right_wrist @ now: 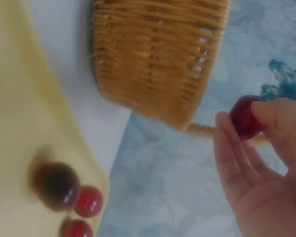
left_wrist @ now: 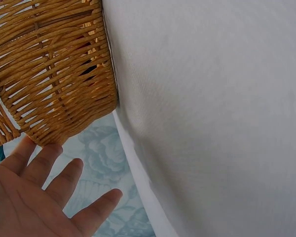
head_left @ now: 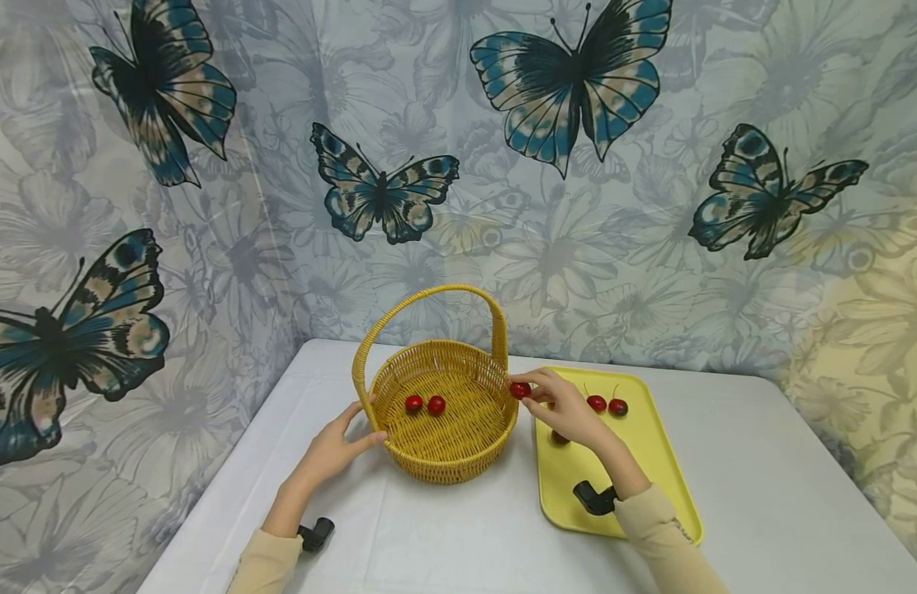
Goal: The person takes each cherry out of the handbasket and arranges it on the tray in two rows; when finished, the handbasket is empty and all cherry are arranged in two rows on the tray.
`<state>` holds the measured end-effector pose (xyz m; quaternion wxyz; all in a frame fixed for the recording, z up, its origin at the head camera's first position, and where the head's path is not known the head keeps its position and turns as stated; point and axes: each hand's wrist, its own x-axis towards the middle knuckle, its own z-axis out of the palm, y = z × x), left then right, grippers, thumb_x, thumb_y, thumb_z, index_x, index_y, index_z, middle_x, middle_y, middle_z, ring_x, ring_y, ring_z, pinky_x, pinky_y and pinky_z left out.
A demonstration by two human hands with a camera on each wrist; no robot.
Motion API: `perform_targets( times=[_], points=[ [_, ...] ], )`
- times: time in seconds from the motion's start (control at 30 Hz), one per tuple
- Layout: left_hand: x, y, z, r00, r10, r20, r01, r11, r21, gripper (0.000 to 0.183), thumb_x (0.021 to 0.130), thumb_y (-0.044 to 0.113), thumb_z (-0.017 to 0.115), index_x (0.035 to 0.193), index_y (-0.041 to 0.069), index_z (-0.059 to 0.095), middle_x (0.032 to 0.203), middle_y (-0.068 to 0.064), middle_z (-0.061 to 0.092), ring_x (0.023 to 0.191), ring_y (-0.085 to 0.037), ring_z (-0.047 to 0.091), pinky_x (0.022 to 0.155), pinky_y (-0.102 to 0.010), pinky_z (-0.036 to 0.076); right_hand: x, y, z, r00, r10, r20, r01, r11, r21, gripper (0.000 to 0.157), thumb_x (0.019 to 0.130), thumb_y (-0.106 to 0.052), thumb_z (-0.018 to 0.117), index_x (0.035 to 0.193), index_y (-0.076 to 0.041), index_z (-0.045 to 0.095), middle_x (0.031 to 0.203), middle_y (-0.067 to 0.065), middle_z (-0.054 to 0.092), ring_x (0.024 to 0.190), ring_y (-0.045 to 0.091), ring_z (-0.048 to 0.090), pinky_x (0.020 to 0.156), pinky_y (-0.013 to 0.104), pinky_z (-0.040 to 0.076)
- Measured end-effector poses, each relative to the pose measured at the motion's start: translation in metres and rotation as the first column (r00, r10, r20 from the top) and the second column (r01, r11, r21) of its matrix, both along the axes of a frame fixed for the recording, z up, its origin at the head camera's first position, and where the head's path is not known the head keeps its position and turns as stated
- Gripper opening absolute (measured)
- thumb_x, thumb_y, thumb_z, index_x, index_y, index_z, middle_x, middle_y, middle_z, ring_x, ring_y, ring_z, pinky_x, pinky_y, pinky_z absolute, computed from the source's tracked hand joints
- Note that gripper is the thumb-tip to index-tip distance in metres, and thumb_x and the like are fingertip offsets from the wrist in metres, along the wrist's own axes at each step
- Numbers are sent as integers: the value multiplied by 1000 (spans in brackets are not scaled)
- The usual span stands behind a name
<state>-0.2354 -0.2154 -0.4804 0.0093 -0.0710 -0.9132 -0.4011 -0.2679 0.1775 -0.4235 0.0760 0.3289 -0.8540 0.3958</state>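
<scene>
A round yellow wicker basket (head_left: 443,474) with a tall arched handle stands on the table, two red cherries (head_left: 424,404) lying inside. At its left side, my left hand (head_left: 332,454) touches the rim near the handle's foot; in the left wrist view its fingers (left_wrist: 64,182) are spread and mostly straight, some tips against the wicker. Between thumb and fingertips my right hand (head_left: 565,408) pinches a red cherry (right_wrist: 245,117), held just off the basket's right rim. Below that hand, the yellow tray (head_left: 599,487) carries two stemmed cherries (head_left: 607,405) and a darker cherry (head_left: 560,438), partly hidden.
A white cloth covers the table (head_left: 755,462). Close behind the basket and tray hangs a floral curtain (head_left: 562,272) with butterflies, which also runs along the left side. The basket's handle (head_left: 458,289) arches above its opening.
</scene>
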Motion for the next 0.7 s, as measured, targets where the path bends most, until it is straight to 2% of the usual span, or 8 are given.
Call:
perform_targets(
  times=[0.2, 0.4, 0.7],
  points=[
    [0, 0, -1, 1000, -3, -2, 3, 1000, 4, 74, 76, 63, 62, 140, 38, 35, 146, -14, 36, 129, -44, 36, 95, -65, 35, 3, 15, -1, 998, -68, 4, 68, 998, 10, 34, 89, -10, 62, 123, -13, 58, 114, 8, 57, 84, 18, 64, 72, 32, 55],
    [0, 0, 0, 1000, -1, 4, 1, 1000, 1, 73, 76, 63, 62, 140, 38, 35, 146, -15, 36, 129, -44, 36, 94, -65, 35, 7, 30, -3, 991, -134, 8, 133, 990, 49, 35, 89, -15, 63, 123, -9, 57, 108, 7, 58, 83, 18, 64, 72, 28, 55],
    [1, 0, 1, 1000, -5, 0, 5, 1000, 6, 73, 77, 61, 62, 141, 37, 35, 146, -14, 36, 129, -44, 36, 95, -65, 34, 12, 52, -14, 980, -196, -38, 198, 977, 73, 36, 86, -14, 66, 121, -5, 59, 99, 6, 59, 79, 18, 62, 70, 32, 55]
  ],
)
